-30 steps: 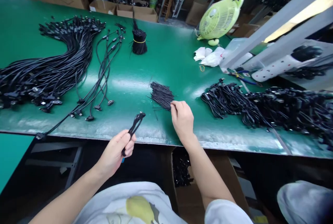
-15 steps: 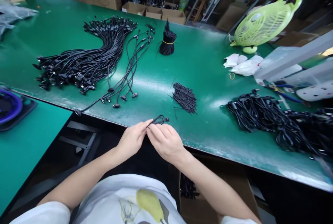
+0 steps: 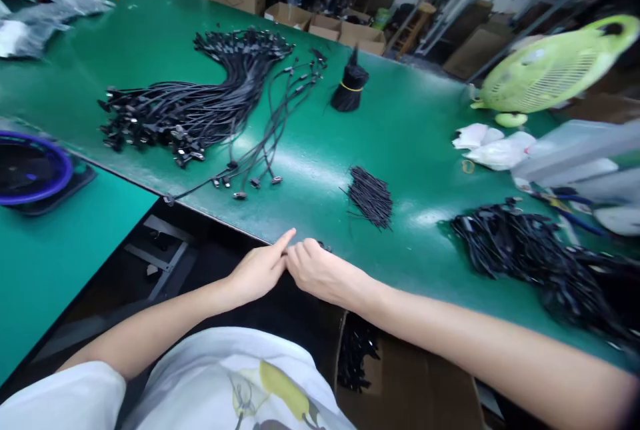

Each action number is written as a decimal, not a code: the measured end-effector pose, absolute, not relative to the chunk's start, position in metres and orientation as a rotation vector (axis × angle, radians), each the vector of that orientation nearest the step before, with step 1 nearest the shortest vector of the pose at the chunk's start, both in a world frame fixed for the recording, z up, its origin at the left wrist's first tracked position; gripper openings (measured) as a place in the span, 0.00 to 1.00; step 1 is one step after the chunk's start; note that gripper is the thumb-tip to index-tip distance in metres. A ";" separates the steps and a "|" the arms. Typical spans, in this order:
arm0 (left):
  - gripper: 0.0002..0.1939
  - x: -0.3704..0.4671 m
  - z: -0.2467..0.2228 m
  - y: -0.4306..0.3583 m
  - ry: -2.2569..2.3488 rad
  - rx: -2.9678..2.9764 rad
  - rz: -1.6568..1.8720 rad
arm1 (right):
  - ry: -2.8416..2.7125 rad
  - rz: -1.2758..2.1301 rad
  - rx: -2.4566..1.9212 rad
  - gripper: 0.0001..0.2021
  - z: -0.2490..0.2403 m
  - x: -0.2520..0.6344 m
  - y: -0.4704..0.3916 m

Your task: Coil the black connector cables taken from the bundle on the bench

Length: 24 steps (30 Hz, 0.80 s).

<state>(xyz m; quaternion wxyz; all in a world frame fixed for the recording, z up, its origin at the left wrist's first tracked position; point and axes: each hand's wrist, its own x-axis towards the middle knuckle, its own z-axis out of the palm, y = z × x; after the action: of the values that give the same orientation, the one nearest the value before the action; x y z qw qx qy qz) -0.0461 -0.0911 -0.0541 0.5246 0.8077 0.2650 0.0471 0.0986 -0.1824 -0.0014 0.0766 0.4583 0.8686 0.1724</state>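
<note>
At the table's front edge my left hand (image 3: 259,271) and my right hand (image 3: 314,271) meet, fingers closed on a folded black cable (image 3: 325,246). Only a bit of the cable shows past my right hand, which hides the rest. My left index finger or thumb points up and forward. A small pile of thin black ties (image 3: 371,197) lies just beyond my hands. To the left, several loose black cables (image 3: 273,143) with metal-tipped plugs are spread out. Beside them is a large bunch of similar cables (image 3: 200,107).
A bundle of black ties (image 3: 350,87) with a yellow band stands farther back on the green table (image 3: 415,117). Coiled cables (image 3: 520,257) are heaped at the right. A green fan (image 3: 555,73) and white wrappings (image 3: 495,147) lie behind. An open carton (image 3: 400,377) is below the edge.
My view has shifted, so the table things appear farther right. My right forearm has swung outward and its hand has turned over the folded cable, which shows less now.
</note>
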 end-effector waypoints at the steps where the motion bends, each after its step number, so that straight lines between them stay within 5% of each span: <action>1: 0.30 -0.045 -0.055 -0.091 0.632 2.020 0.135 | 2.546 0.485 1.396 0.18 -0.002 0.099 -0.180; 5: 0.31 -0.032 -0.055 -0.086 0.669 2.001 0.302 | 2.344 0.283 1.736 0.13 -0.006 0.109 -0.163; 11: 0.27 -0.009 -0.041 -0.073 0.515 1.179 0.385 | 2.341 0.006 2.892 0.16 -0.028 0.096 -0.158; 16: 0.36 -0.038 -0.035 -0.071 0.311 1.820 0.497 | 2.447 -0.585 3.013 0.14 -0.035 0.093 -0.182; 21: 0.36 -0.048 -0.044 -0.075 0.229 1.869 0.254 | 2.408 0.089 3.003 0.14 -0.019 0.094 -0.195; 24: 0.39 -0.041 -0.046 -0.068 0.438 1.568 0.264 | 2.560 0.173 2.816 0.14 -0.023 0.077 -0.198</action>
<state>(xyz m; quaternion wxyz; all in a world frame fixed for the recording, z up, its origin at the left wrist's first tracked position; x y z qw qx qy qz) -0.0415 -0.0681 -0.0455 0.6787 0.6982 0.1951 0.1177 0.0769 -0.1978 -0.0235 -0.3277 0.6983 0.6349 0.0429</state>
